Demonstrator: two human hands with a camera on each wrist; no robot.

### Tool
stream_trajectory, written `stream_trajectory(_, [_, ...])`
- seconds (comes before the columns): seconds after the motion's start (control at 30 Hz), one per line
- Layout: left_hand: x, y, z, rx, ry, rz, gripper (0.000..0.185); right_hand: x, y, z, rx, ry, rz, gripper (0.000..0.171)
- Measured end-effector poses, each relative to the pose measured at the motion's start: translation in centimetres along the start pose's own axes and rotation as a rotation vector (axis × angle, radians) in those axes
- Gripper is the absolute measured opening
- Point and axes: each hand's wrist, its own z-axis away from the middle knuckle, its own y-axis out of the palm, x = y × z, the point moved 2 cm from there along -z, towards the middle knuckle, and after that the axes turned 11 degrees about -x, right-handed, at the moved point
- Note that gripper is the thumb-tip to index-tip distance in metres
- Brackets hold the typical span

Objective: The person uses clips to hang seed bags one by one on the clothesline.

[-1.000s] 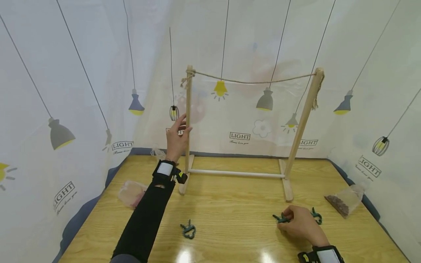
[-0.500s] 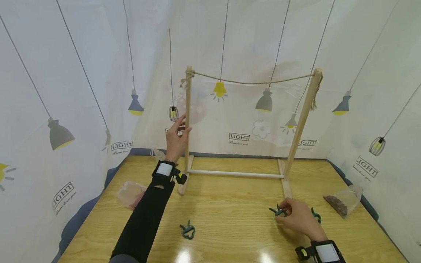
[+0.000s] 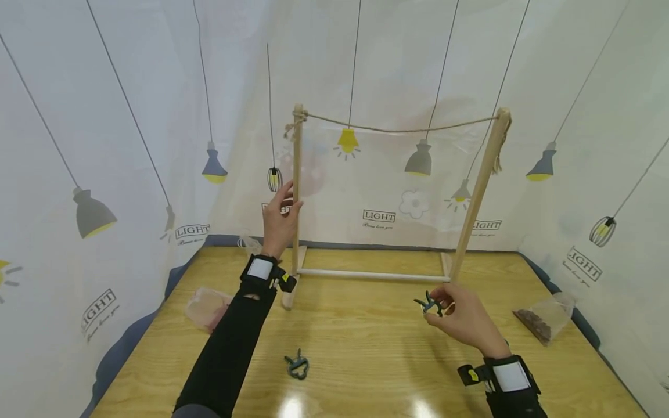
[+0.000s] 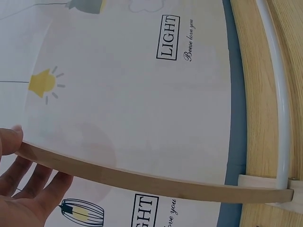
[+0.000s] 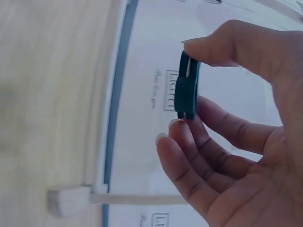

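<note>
Right hand (image 3: 465,319) has lifted the small dark green plastic clip (image 3: 431,304), pinched, off the table toward my rack; left hand (image 3: 279,217), fingers straight, steadies the wooden post (image 3: 297,174).

lamp-print curtain walls (image 3: 130,116), wooden table (image 3: 366,354)

Two clips (image 3: 430,304) (image 3: 297,366), two bags (image 3: 543,316) (image 3: 206,307), one rack (image 3: 297,191).
</note>
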Motion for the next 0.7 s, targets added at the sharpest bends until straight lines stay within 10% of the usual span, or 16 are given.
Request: stream_trajectory(0.7, [-1.0, -0.4, 1.1, 0.027, -0.107, 0.031, 0.066, 4.9, -0.4, -3.6, -0.133, -0.126, -0.049, 0.034])
